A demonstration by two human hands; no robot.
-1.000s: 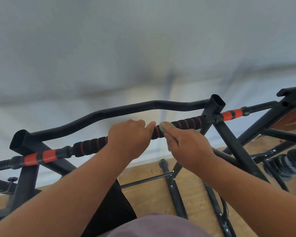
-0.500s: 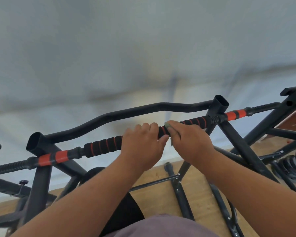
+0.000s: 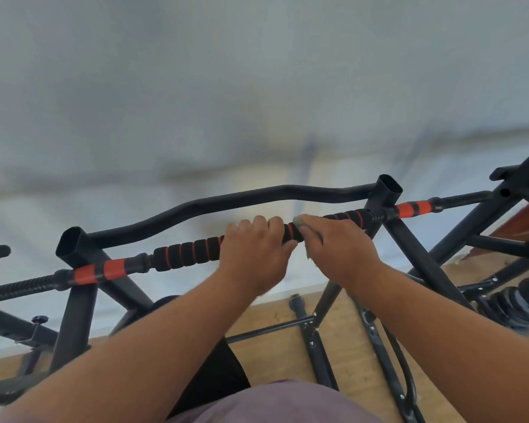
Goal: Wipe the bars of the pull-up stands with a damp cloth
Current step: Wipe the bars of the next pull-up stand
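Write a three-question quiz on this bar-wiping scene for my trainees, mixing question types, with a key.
1. True or false: the left hand grips the padded bar.
2. Which hand holds the cloth? A left, B right, C neither.
3. Fill in: the bare curved bar lies ____ the padded bar, as seen from the head camera.

Key: 1 true. 2 B, the right hand presses the cloth on the padded bar. 3 beyond.
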